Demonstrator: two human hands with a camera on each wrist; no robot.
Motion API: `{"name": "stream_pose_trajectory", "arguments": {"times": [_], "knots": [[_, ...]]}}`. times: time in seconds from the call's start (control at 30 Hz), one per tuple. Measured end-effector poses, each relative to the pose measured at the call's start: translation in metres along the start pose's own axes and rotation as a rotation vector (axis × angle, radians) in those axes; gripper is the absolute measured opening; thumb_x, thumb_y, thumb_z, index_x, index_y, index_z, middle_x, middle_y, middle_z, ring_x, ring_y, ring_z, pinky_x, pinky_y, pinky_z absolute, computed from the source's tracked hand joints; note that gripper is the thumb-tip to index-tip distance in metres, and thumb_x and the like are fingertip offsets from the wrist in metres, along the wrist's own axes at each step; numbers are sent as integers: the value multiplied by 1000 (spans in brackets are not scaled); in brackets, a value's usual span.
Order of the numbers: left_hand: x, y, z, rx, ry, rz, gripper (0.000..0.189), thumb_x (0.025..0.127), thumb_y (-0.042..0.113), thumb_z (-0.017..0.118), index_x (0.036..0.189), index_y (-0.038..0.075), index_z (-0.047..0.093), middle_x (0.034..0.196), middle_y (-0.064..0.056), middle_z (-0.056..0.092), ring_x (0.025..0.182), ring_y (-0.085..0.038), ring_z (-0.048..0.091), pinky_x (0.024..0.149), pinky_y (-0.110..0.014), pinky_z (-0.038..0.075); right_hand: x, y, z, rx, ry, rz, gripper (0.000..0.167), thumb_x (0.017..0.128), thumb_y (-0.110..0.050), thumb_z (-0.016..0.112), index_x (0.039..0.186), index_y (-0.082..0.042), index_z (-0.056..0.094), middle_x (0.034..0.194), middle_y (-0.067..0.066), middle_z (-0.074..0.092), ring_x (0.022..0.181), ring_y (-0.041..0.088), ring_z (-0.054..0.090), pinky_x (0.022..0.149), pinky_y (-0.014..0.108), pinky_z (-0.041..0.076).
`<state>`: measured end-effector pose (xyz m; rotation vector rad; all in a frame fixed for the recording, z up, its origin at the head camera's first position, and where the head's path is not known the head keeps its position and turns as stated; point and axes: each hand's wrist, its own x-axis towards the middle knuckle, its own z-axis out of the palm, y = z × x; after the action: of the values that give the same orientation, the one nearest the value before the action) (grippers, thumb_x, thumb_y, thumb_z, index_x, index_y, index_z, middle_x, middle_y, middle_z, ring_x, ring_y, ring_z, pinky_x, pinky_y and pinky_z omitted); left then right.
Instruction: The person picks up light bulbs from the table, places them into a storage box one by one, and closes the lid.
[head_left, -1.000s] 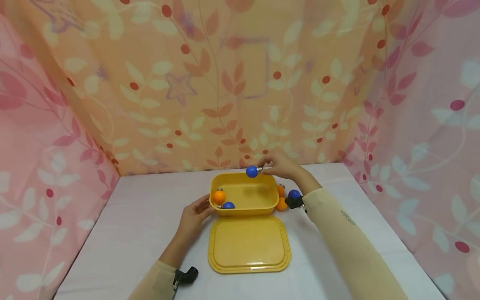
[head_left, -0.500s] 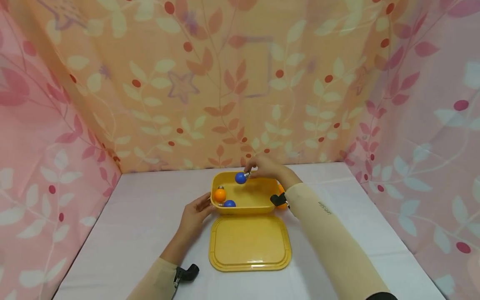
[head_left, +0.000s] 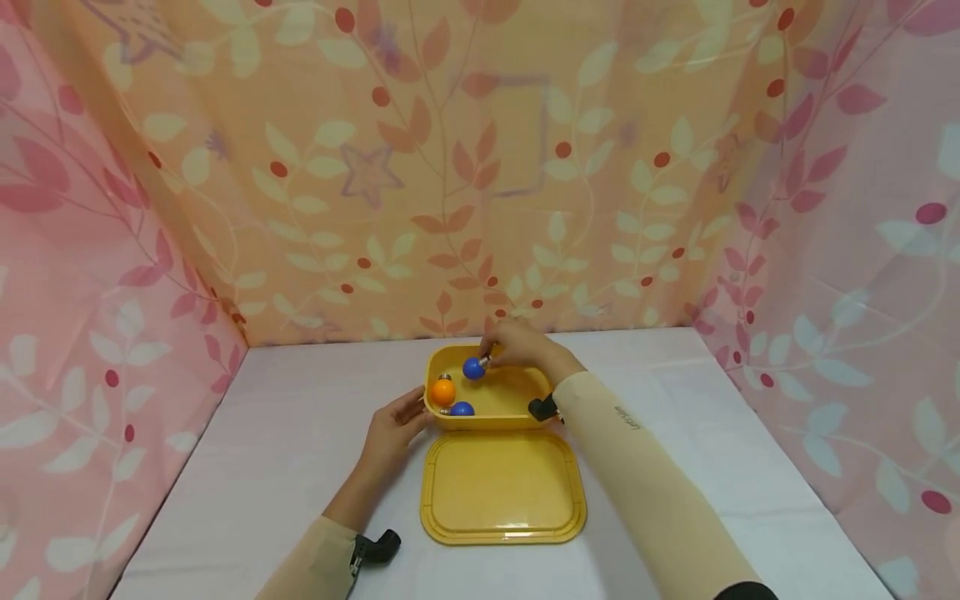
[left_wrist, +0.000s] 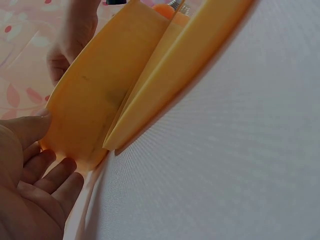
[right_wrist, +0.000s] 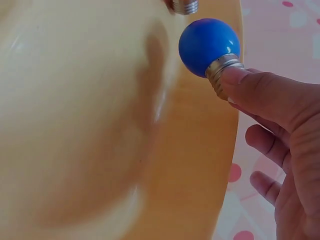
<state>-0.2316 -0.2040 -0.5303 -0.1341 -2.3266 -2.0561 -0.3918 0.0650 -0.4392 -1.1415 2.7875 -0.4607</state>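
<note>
Altogether we count one box (head_left: 487,422), one lid (head_left: 502,492) and, in the head view, three bulbs: an orange bulb (head_left: 443,392) and a blue bulb (head_left: 462,410) inside the box at its left end, and a held bulb (head_left: 473,368). From the left wrist we see orange parts (left_wrist: 164,10) with metal threads beyond the box; how many bulbs, we cannot tell. Our right hand (head_left: 521,343) reaches over the box from the right, pinching the held bulb by its base. Our left hand (head_left: 395,419) touches the box's left end, fingers relaxed. Round, glossy and blue, the held bulb hangs over the box's left half, its silver threaded base toward the right. On the table (head_left: 300,417), the lid lies flat, just near of the box.
</note>
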Motion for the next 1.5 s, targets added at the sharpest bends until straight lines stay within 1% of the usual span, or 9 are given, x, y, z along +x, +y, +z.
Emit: {"name": "stream_pose_trajectory", "arguments": {"times": [0.17, 0.33, 0.43, 0.63, 0.9, 1.03, 1.17, 1.33, 1.5], "knots": [[0, -1, 0, -6, 10, -12, 57, 94, 17, 77, 146, 9, 57, 146, -12, 60, 132, -29, 60, 97, -21, 54, 6, -5, 5, 33, -1, -15, 15, 89, -23, 82, 104, -22, 80, 99, -12, 74, 111, 27, 63, 106, 48, 32], [-2, 0, 2, -15, -2, -26, 55, 94, 15, 76, 146, 9, 57, 146, -13, 60, 133, -29, 59, 98, -21, 54, 9, -9, 10, 34, -14, 4, 15, 90, -22, 81, 105, -22, 80, 99, -13, 74, 112, 22, 64, 120, 62, 20], [-2, 1, 2, -18, -2, -21, 55, 95, 14, 75, 146, 9, 57, 145, -14, 60, 133, -29, 59, 97, -22, 54, 11, -11, 7, 16, -17, 9, 19, 90, -23, 81, 109, -21, 79, 104, -13, 73, 115, 19, 59, 123, 65, 15], [-2, 2, 2, 21, 20, 14, 56, 94, 15, 76, 146, 8, 57, 144, -15, 61, 132, -30, 60, 97, -22, 55, 5, -10, -6, -54, 49, -25, 24, 89, -24, 81, 113, -22, 77, 111, -9, 72, 114, 18, 54, 114, 49, 33], [2, 1, 1, 26, 11, 3, 57, 93, 18, 77, 147, 11, 57, 144, -11, 62, 131, -27, 61, 98, -25, 55, -29, -9, -36, -30, 137, -84, 24, 90, -20, 80, 114, -17, 78, 116, -4, 74, 130, 27, 54, 113, 53, 36], [1, 1, 1, 32, 7, 2, 57, 93, 19, 77, 146, 11, 58, 144, -10, 62, 131, -25, 61, 98, -24, 55, -49, -8, -42, -21, 182, -92, 24, 91, -20, 80, 115, -19, 77, 119, -5, 74, 128, 24, 56, 113, 53, 35], [2, 2, 0, 23, 4, -2, 56, 94, 19, 77, 146, 12, 58, 143, -10, 62, 131, -25, 61, 98, -22, 55, -71, -7, -45, 19, 210, -46, 26, 91, -20, 80, 117, -19, 76, 121, -6, 73, 124, 21, 57, 117, 49, 37], [1, 2, 1, 20, 1, 15, 57, 94, 18, 77, 146, 10, 57, 144, -13, 61, 132, -28, 60, 98, -22, 54, -103, -5, -44, 67, 268, 24, 27, 91, -24, 81, 117, -25, 75, 122, -9, 69, 126, 21, 53, 113, 50, 42], [1, 2, 1, 16, -5, 8, 56, 94, 16, 77, 146, 10, 57, 144, -12, 61, 132, -27, 60, 98, -22, 55, -135, 2, -39, 66, 355, 60, 29, 89, -23, 82, 117, -19, 75, 121, -3, 70, 133, 27, 49, 119, 61, 27]]}}
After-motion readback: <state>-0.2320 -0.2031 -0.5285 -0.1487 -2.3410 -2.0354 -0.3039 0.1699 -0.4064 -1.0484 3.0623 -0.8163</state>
